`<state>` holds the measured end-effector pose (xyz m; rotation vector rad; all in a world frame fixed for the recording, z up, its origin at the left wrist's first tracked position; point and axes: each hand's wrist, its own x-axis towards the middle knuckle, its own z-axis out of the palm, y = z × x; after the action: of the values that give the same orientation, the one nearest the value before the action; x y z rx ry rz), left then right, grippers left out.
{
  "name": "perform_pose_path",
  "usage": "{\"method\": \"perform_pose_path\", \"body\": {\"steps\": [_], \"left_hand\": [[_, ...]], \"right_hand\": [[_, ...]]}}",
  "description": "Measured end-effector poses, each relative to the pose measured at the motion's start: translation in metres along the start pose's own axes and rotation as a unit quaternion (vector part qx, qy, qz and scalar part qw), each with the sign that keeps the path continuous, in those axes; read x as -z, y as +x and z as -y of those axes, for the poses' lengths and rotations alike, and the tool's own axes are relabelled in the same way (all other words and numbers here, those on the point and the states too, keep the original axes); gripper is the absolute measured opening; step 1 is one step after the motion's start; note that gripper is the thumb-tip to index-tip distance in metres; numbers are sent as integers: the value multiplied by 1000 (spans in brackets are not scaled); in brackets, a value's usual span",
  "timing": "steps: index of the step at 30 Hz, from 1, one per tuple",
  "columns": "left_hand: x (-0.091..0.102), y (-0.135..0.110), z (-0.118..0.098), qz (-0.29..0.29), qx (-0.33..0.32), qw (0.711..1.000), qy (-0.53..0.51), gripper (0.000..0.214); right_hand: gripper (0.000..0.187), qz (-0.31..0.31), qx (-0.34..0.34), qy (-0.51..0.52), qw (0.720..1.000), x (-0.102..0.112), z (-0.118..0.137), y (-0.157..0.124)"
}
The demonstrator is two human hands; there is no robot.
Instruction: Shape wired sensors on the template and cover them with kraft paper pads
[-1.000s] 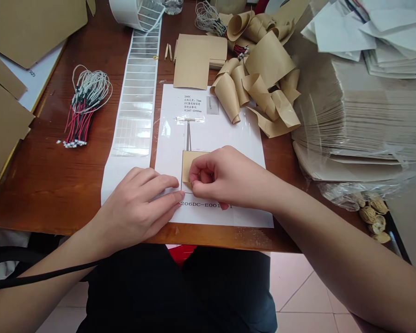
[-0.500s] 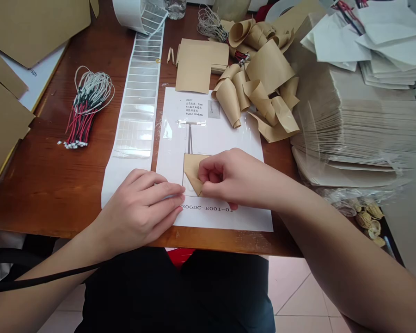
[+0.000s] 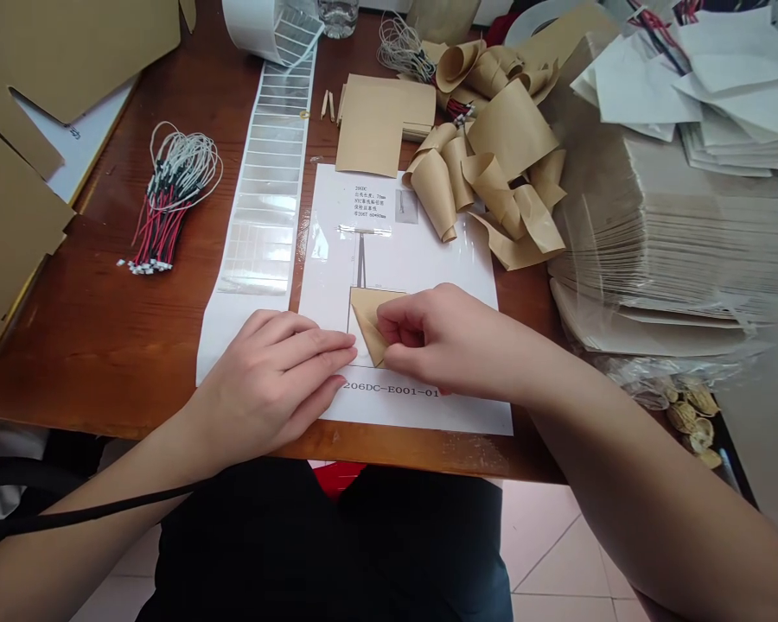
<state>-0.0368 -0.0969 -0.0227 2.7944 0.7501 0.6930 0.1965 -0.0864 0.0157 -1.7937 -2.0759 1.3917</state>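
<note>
A white instruction sheet [image 3: 421,259] under clear film lies on the brown table. On its lower half sits a small square of brown backing paper [image 3: 366,316] with its lower left corner lifted and folded over. My right hand [image 3: 441,341] pinches that lifted corner, fingers closed. My left hand [image 3: 278,371] lies flat just left of the square, fingers stretched out, fingertips pressing the sheet beside the corner.
A strip of silvery labels [image 3: 263,199] runs from a roll [image 3: 259,22] at the back. A bundle of red, black and white wires [image 3: 168,199] lies left. Curled brown paper peelings [image 3: 486,164] pile up behind; stacked sheets [image 3: 674,242] fill the right. Cardboard [image 3: 13,199] sits left.
My right hand has peeled the lower left corner of the brown square up and drawn it to the right. My left hand has stayed pressed flat on the sheet.
</note>
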Motion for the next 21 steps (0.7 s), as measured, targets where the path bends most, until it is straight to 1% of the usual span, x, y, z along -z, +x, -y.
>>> {"method": "perform_pose_path", "body": {"steps": [5,13,16,21], "left_hand": [[-2,-1,0,-12,4,1000,10,18],[-2,0,0,-18,6,1000,15,15],[-2,0,-1,-22,10,1000,17,16],[-3,0,-1,-34,4,999,22,14]], "right_hand": [[20,-7,-4,-37,999,-1,1,-1],[23,-6,-19,-45,999,0,0,-1],[23,11,-33,-29,999,2,1,-2],[18,67,-78,5,995,10,3,-5]]}}
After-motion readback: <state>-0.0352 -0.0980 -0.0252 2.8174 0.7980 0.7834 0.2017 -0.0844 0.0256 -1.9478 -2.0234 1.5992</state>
